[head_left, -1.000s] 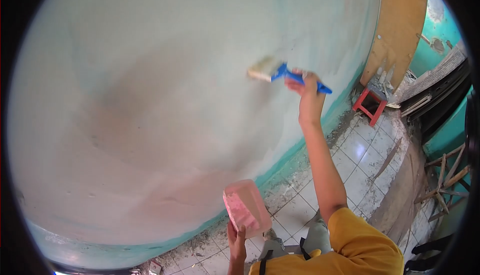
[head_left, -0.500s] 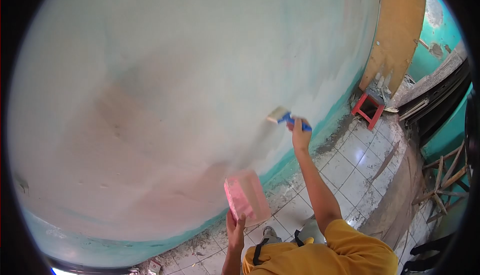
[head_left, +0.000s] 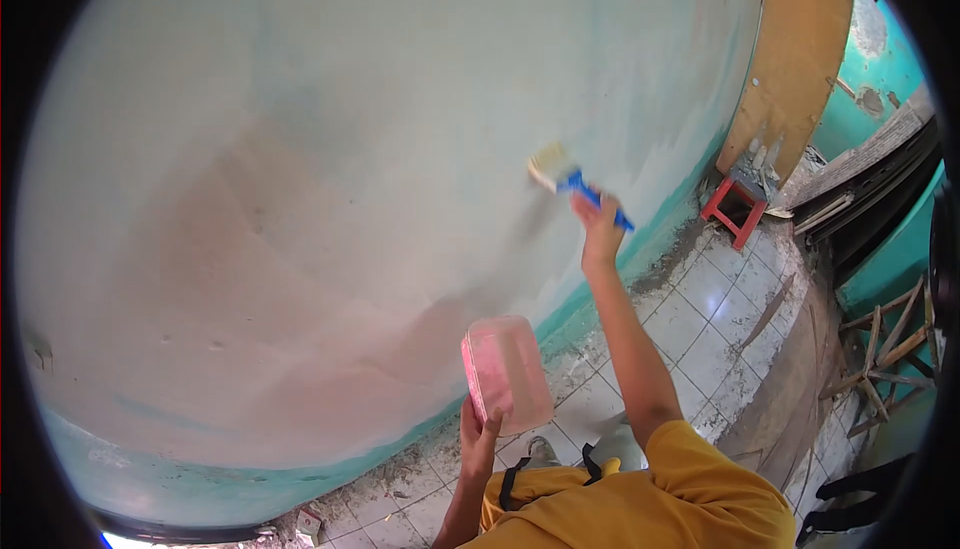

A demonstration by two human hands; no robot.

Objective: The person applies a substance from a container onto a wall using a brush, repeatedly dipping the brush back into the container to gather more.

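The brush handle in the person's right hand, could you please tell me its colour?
Blue: the brush handle shows clearly in the head view, held by the right hand.

The paintbrush (head_left: 575, 184) has a bright blue handle and pale cream bristles. The plastic container (head_left: 507, 374) is translucent pink. The wall (head_left: 350, 149) is whitish with a faint green tint, mottled with pinkish-brown patches lower down and edged by a teal band along its base. The floor tiles (head_left: 700, 309) are white in a grid of dark joints, speckled grey near the wall. The stool (head_left: 735, 211) is red, the leaning board (head_left: 795, 59) tan-brown, the shirt (head_left: 680, 499) mustard yellow.
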